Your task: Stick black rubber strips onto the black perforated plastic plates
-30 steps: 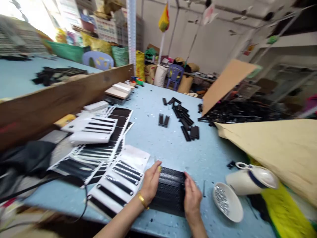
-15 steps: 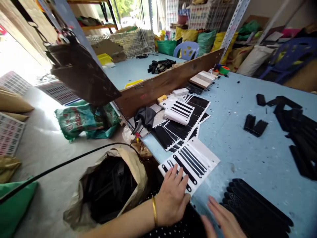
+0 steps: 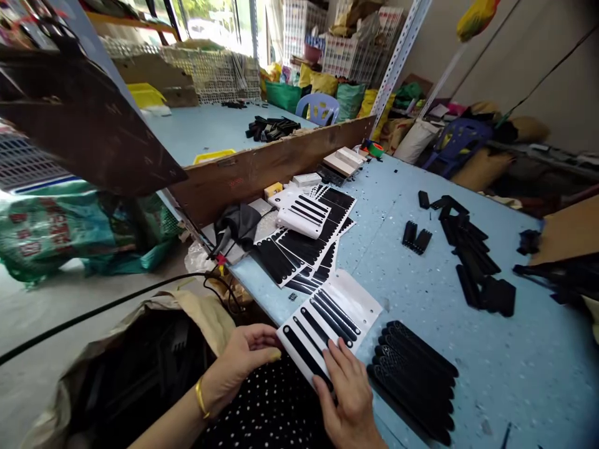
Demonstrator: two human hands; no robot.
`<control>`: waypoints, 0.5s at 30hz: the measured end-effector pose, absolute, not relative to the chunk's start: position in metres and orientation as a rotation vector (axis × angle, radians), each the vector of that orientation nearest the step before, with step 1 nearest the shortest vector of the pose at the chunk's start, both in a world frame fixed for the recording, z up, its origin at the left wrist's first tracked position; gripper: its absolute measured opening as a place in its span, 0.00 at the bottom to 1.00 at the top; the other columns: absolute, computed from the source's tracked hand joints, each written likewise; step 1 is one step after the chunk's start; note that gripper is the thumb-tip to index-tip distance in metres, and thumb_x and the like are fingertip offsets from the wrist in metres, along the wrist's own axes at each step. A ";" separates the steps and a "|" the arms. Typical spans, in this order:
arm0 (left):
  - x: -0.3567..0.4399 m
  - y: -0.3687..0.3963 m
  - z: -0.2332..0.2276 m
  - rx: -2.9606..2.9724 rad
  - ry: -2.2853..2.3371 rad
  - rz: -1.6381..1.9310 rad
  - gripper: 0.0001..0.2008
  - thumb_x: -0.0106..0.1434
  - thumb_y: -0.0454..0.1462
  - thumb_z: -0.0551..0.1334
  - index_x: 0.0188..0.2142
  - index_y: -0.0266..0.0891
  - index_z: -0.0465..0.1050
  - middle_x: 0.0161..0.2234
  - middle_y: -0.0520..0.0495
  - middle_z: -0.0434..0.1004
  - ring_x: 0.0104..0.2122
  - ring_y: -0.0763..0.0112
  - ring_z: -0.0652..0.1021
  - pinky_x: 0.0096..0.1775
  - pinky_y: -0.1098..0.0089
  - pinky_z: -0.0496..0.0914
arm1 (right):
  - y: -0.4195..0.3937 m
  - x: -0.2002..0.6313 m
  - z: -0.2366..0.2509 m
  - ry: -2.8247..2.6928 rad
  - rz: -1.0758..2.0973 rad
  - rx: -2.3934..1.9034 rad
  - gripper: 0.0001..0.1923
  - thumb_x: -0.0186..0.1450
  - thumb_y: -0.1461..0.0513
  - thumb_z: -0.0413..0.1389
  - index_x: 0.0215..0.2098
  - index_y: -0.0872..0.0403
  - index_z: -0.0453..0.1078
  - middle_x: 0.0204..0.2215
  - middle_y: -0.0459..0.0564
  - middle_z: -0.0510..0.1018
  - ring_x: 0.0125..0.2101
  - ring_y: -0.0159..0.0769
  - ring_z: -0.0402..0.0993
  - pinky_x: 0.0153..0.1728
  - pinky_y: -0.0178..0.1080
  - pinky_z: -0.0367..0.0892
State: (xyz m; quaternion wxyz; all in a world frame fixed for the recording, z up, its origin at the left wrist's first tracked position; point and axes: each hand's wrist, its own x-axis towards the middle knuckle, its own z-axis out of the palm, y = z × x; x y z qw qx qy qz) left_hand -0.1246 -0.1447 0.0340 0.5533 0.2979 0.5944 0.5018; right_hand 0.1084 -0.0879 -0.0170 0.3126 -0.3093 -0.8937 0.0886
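Note:
A white sheet (image 3: 360, 299) bearing several long black strips with rounded ends lies at the near edge of the blue table. My right hand (image 3: 349, 393) rests on its lower right part, fingers stretched out and thumb apart. At the sheet's left corner is my left hand (image 3: 238, 358), thumb and fingers apart; I cannot tell whether the fingertips touch the sheet. Right of the sheet, a row of long black pieces (image 3: 416, 380) with rounded ends lies side by side. More sheets of black strips (image 3: 304, 249) overlap behind, with a white stack (image 3: 304, 215) on top.
An open sack (image 3: 201, 312) of black pieces stands at lower left. A wooden board (image 3: 281, 153) runs along the table's far side. Loose black pieces (image 3: 472, 249) lie on the right of the blue table (image 3: 374, 262). A dark hanging panel (image 3: 84, 118) juts in at upper left.
My left hand has left the sheet's face and moved to its left corner. My right hand has come onto the sheet from the right. The view has turned to the right.

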 end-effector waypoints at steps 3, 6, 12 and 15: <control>-0.109 -0.137 0.034 0.568 1.232 1.235 0.08 0.54 0.37 0.69 0.29 0.32 0.77 0.26 0.45 0.80 0.28 0.69 0.78 0.34 0.71 0.73 | -0.084 0.116 -0.010 -2.432 0.250 -0.793 0.19 0.67 0.64 0.51 0.55 0.59 0.66 0.53 0.62 0.74 0.56 0.57 0.67 0.45 0.55 0.70; -0.099 -0.132 0.033 0.548 1.227 1.281 0.09 0.55 0.38 0.69 0.29 0.33 0.76 0.28 0.46 0.79 0.27 0.72 0.77 0.28 0.74 0.71 | -0.082 0.118 -0.005 -2.470 0.243 -0.794 0.20 0.66 0.60 0.52 0.54 0.59 0.67 0.53 0.63 0.74 0.54 0.58 0.68 0.45 0.58 0.70; -0.097 -0.122 0.047 0.486 1.155 1.279 0.32 0.56 0.39 0.69 0.58 0.36 0.62 0.31 0.46 0.78 0.27 0.64 0.81 0.19 0.77 0.65 | -0.079 0.106 0.002 -2.333 0.315 -0.847 0.17 0.67 0.58 0.51 0.51 0.57 0.71 0.47 0.61 0.78 0.50 0.56 0.72 0.44 0.56 0.71; -0.104 -0.112 0.051 0.605 1.330 1.321 0.30 0.57 0.41 0.66 0.57 0.32 0.63 0.30 0.44 0.79 0.25 0.66 0.80 0.19 0.76 0.65 | -0.065 0.106 0.020 -2.247 0.693 -0.934 0.16 0.71 0.58 0.46 0.47 0.52 0.73 0.42 0.55 0.80 0.43 0.46 0.77 0.41 0.45 0.73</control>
